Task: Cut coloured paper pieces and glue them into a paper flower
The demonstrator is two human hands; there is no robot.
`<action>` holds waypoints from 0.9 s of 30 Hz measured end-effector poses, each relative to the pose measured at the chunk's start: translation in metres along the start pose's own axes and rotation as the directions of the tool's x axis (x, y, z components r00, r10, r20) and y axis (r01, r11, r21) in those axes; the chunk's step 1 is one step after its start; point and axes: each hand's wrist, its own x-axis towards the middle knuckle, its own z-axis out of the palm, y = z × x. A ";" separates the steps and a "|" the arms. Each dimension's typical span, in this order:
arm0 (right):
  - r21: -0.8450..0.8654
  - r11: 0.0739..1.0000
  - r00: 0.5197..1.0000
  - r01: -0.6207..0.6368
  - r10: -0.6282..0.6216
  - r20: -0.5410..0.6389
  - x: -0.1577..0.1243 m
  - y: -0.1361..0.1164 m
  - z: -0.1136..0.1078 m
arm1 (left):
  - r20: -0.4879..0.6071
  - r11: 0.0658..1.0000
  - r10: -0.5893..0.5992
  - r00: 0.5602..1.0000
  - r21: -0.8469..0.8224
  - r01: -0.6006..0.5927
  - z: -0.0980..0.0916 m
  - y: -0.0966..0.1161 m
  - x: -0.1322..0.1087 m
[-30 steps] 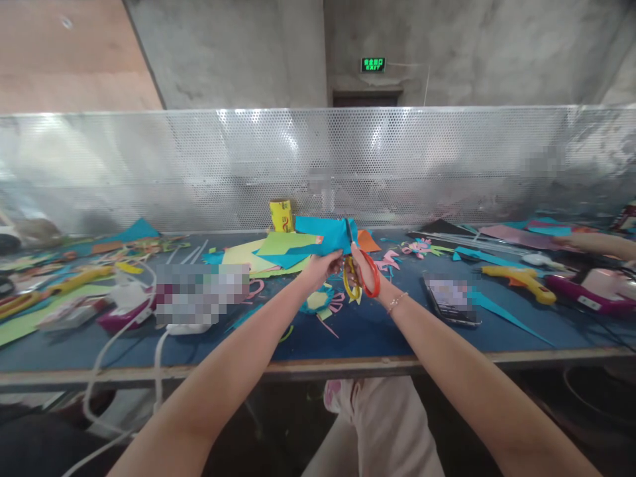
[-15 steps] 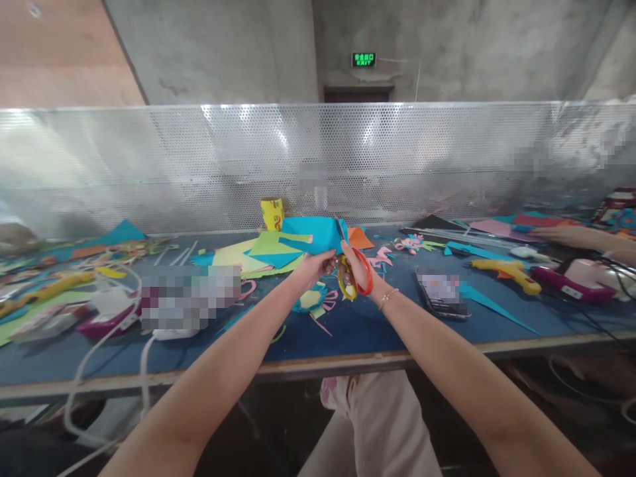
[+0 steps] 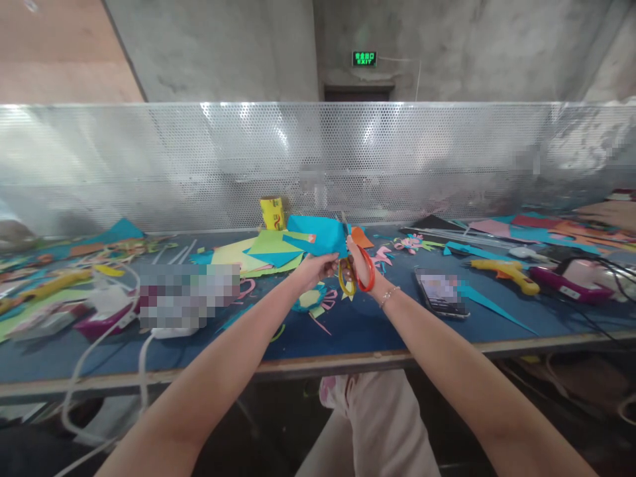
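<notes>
My left hand (image 3: 322, 266) is closed on the lower edge of a sheet of blue paper (image 3: 315, 232), which stands tilted above the table. In my right hand (image 3: 358, 255) is a pair of scissors (image 3: 366, 277) with red and yellow handles. Their blades point up and away at the paper's right edge; whether they touch it I cannot tell. Beneath my hands lies a round blue and pale yellow paper piece (image 3: 309, 298), with pink paper strips (image 3: 328, 299) beside it. An orange paper scrap (image 3: 362, 236) sits just behind the scissors.
Green and yellow sheets (image 3: 271, 246) lie near a yellow packet (image 3: 273, 213). To the right are a phone (image 3: 440, 291), a yellow glue gun (image 3: 509, 273) and a purple power strip (image 3: 571, 281). White cables (image 3: 82, 371) hang over the left edge. A perforated metal panel (image 3: 223, 165) closes the back.
The scissors and my right hand have shifted slightly right, and the blade tips show more apart from the paper. At far right, another person's hand has drawn back from the coloured sheets.
</notes>
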 end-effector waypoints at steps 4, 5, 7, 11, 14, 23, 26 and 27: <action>-0.038 0.998 0.996 0.050 -0.052 -0.066 -0.001 0.001 0.000 | -0.003 1.000 0.000 1.000 -0.010 0.000 0.002 0.004 -0.003; -0.059 0.996 0.994 0.067 -0.072 -0.081 -0.001 0.001 0.000 | 0.001 1.000 -0.001 1.000 -0.011 0.001 0.002 0.005 -0.004; -0.101 0.989 0.988 0.104 -0.114 -0.101 -0.001 0.001 0.001 | 0.010 1.000 -0.012 1.000 -0.008 0.012 0.002 0.006 -0.006; -0.158 0.977 0.979 0.147 -0.166 -0.119 -0.002 -0.001 -0.001 | 0.010 0.999 -0.045 0.999 0.002 0.045 -0.002 0.009 -0.004; -0.135 0.985 0.983 0.110 -0.128 -0.135 -0.003 -0.004 -0.004 | -0.034 0.998 -0.037 0.999 -0.045 0.036 -0.014 0.013 0.004; -0.498 0.867 0.928 0.015 -0.198 -0.316 0.008 -0.008 -0.041 | -0.334 0.910 -0.305 0.892 -0.378 0.170 -0.068 0.015 0.033; -0.798 0.598 0.885 -0.070 -0.331 -0.326 0.013 -0.003 -0.054 | -0.364 0.889 -0.344 0.865 -0.422 0.177 -0.077 0.012 0.035; -0.836 0.541 0.891 -0.093 -0.329 -0.312 0.015 -0.001 -0.056 | -0.367 0.882 -0.355 0.860 -0.437 0.177 -0.079 0.011 0.035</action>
